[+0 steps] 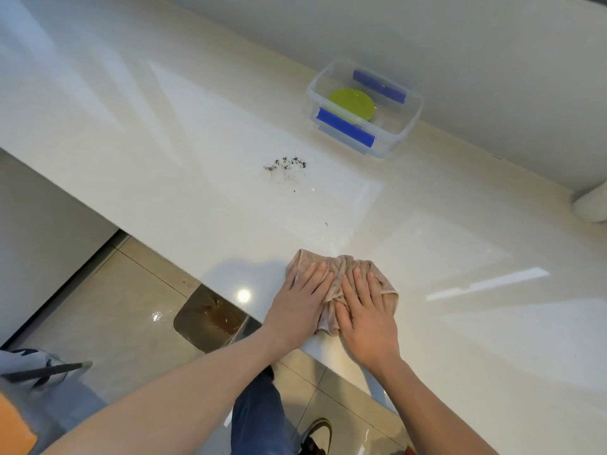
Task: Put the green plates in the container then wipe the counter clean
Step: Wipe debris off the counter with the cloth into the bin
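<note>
Near edge of the counter: cloth lies bunched on the counter, just in from the near rim, with both hands flat on top of it.
Left hand: left hand rests on the left part of the cloth, fingers straight and spread, pressing down, not curled round anything.
Right hand: right hand rests on the right part of the cloth in the same way, fingers extended toward the far side, palm down, holding nothing in a pinch.
Cloth, handling: looks soft, light and limp, creased into folds between the hands; it will likely slide easily on the glossy surface and bunch up if pushed from one edge only, so flat pressure from above with both palms seems the best hold.
Crumbs: dark crumbs sit scattered with a faint smear, well beyond the cloth toward the far side and slightly left; a few stray specks lie between.
Container: clear container with blue clips stands far right near the wall, open-topped.
Green plates: green plates lie inside the container, so that part of the task appears done.
Stage: wiping appears to be the step in hand, the dirty patch not yet reached.
Risk: loose crumbs may be pushed off the left rim to the floor.
</note>
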